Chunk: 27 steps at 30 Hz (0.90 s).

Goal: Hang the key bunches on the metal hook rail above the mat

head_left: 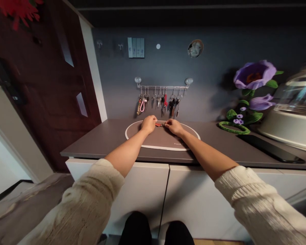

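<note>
Between my two hands, just above the oval mat (pixel 165 139), stretches a small red-orange key fob (pixel 158 125) with a metal ring. My left hand (pixel 149 124) is closed at its left end, fingertips pinched together. The ring end is pinched by my right hand (pixel 173 127); whether a key hangs there is hidden by the fingers. Behind my hands, a clear rail (pixel 163 87) on the wall carries several bunches of keys. Among them are a pink loop (pixel 142 106) and a red strap (pixel 165 100).
A phone (pixel 272 148) lies on the dark counter (pixel 97 137) at the right. Beside it are purple knitted flowers (pixel 255 75) and a white appliance with a clear dome (pixel 293 112). A dark red door (pixel 51 88) stands at the left, white cabinet doors (pixel 132 194) below.
</note>
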Available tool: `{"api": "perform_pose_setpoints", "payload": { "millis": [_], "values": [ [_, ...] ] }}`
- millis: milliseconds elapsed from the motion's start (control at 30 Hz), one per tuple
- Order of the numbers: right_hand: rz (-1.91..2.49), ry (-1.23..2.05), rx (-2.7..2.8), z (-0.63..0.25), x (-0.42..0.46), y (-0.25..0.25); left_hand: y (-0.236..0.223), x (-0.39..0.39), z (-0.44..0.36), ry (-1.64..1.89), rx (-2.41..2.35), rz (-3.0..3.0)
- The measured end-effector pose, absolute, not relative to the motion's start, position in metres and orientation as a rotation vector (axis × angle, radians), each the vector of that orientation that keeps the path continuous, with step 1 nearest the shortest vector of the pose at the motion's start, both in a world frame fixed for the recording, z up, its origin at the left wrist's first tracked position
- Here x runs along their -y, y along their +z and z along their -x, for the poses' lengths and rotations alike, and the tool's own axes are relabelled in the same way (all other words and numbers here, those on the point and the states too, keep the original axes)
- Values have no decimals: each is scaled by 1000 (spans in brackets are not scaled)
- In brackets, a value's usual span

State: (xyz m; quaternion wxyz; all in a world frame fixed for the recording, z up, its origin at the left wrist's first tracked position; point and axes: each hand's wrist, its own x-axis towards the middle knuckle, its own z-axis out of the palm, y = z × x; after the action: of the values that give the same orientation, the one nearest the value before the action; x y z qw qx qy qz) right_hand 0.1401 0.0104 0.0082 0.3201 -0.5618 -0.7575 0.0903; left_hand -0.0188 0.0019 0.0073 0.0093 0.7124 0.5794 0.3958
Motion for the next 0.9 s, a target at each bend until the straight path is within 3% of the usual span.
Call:
{"api": "perform_pose_setpoints", "payload": {
  "millis": [467,900],
  "values": [
    [1469,100,2109,-136,-22,4,1,-14,14,1093,-1746,-2476],
    [1185,-82,2119,-135,-23,9,9,-8,12,1063,-1690,-2594]
  ]
}}
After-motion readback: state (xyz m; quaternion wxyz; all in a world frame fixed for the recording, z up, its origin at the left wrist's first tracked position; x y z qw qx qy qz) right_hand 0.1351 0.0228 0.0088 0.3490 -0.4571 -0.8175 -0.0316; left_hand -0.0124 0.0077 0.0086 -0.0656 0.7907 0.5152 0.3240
